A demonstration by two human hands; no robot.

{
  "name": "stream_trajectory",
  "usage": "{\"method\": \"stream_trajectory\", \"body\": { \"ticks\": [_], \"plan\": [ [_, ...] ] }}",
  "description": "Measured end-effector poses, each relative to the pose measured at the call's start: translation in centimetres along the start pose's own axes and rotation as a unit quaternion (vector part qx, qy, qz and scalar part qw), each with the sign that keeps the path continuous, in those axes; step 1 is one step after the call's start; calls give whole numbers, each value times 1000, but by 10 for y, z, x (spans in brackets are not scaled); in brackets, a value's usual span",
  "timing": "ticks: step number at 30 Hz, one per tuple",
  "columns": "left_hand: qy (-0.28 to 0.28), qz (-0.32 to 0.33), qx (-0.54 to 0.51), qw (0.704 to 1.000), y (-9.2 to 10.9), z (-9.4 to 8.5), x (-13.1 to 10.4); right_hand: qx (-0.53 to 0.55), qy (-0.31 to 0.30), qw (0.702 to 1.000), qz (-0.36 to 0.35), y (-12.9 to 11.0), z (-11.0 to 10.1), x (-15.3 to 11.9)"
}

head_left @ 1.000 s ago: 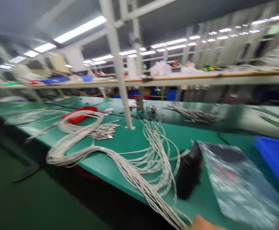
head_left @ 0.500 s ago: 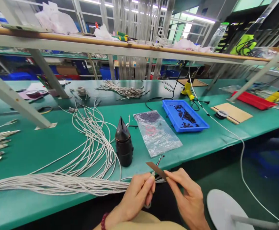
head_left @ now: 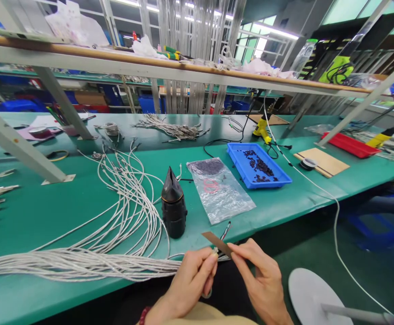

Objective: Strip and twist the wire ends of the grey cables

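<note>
My left hand [head_left: 195, 277], with a red bead bracelet at the wrist, pinches a white cable end [head_left: 216, 249] between thumb and fingers. In my right hand [head_left: 260, 275], thumb and fingertips grip a thin, flat brown strip [head_left: 215, 241]. The strip slants up and left, just above the cable end; whether they touch I cannot tell. Behind the strip, a cable tip with coloured wires [head_left: 226, 229] lies at the table edge. A bundle of white cables [head_left: 82, 264] runs along the table's front to my left hand.
Beyond my hands stand a black cone-topped nozzle-like object [head_left: 174, 207], a clear plastic bag [head_left: 222, 189] of small dark pieces and a blue tray [head_left: 271, 183] with black bits. Farther right are a yellow tool [head_left: 261, 130], a wooden board [head_left: 332, 163] and a red tray [head_left: 353, 146]. A white stool [head_left: 314, 295] stands below.
The view has shifted slightly. The brown strip has moved a little left and down with my right hand. Both hands keep their grips.
</note>
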State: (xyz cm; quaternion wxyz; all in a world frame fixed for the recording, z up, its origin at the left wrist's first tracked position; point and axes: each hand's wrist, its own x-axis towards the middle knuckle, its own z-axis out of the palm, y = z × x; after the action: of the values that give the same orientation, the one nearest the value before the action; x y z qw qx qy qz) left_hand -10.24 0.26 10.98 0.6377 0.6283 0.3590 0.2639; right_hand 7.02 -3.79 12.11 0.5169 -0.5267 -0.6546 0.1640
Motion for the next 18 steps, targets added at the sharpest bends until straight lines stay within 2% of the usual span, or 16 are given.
{"method": "stream_trajectory", "body": {
  "ticks": [10, 18],
  "plan": [
    [4, 9, 60, 998, 8, -2, 0, -6, -7, 1000, -20, -1, -1, -1],
    [3, 13, 90, 996, 11, -1, -1, -8, 14, 999, -48, -1, -1, -3]
  ]
}}
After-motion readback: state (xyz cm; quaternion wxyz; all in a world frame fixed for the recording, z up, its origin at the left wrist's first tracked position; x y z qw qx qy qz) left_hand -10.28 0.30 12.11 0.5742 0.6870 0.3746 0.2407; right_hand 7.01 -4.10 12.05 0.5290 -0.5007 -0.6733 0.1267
